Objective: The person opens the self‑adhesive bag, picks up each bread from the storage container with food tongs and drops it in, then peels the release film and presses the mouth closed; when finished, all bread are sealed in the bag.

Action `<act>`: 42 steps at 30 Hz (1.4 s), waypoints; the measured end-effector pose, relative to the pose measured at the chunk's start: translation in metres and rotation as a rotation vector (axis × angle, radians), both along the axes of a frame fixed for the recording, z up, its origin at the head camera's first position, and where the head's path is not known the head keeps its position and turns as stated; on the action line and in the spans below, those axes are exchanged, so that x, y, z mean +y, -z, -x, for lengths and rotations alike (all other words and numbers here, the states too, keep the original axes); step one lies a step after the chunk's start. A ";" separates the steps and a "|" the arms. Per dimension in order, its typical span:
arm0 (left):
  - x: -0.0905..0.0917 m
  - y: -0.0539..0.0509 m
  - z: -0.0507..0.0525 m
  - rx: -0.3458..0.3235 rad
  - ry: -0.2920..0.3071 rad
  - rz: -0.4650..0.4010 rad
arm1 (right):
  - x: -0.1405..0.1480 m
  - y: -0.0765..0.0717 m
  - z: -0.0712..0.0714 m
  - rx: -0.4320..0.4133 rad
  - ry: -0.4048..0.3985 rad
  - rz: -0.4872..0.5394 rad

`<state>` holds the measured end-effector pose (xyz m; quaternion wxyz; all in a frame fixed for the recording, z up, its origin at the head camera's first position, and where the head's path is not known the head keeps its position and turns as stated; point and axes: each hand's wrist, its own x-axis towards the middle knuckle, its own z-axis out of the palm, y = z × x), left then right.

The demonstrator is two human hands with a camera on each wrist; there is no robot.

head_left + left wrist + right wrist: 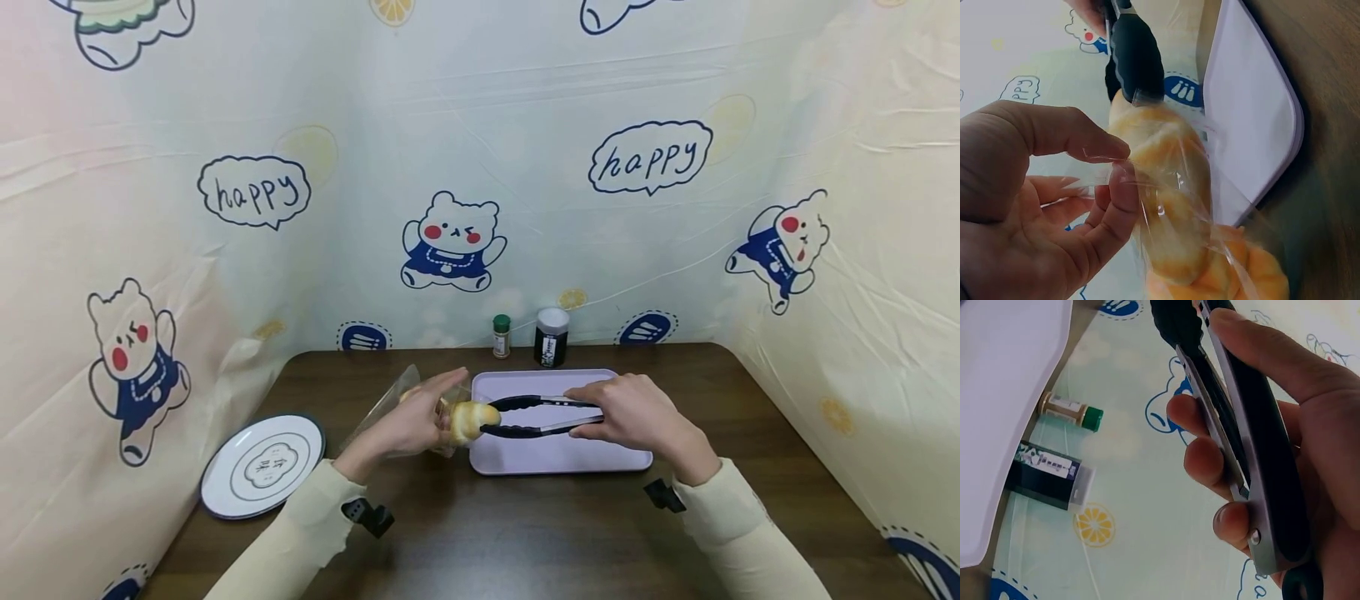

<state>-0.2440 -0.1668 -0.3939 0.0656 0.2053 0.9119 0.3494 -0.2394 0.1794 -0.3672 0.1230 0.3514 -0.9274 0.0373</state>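
Note:
My left hand [408, 419] pinches the edge of a clear plastic bag [1232, 256] between thumb and fingertips. A golden bread roll [467, 422] lies at the bag's mouth, with its lower part behind the film in the left wrist view. More orange-brown bread [1263, 272] shows deeper in the bag. In my right hand [637, 417] I grip black and silver tongs [525, 432] by the handles. Their black tips hold the near end of the roll. Beneath the tongs lies a pale lilac tray [555, 460], its left edge close to the bag.
A white plate [232, 475] with a dark rim sits at the table's left. Behind the tray stand a small green-capped shaker [501, 337] and a dark jar [551, 342] with a whitish lid. Printed cloth [525, 167] hangs around the wooden table [487, 533].

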 end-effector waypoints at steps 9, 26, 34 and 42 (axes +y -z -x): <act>-0.002 0.002 0.003 0.068 -0.014 0.076 | 0.002 -0.004 -0.001 -0.005 0.015 0.049; -0.005 -0.002 0.003 -0.009 -0.057 0.048 | 0.012 0.005 0.006 -0.054 -0.044 0.055; -0.002 -0.004 0.003 -0.048 -0.074 0.022 | 0.005 0.011 0.009 -0.057 -0.063 0.070; 0.002 -0.004 0.000 -0.032 -0.070 0.043 | -0.005 0.015 0.009 -0.022 -0.063 0.079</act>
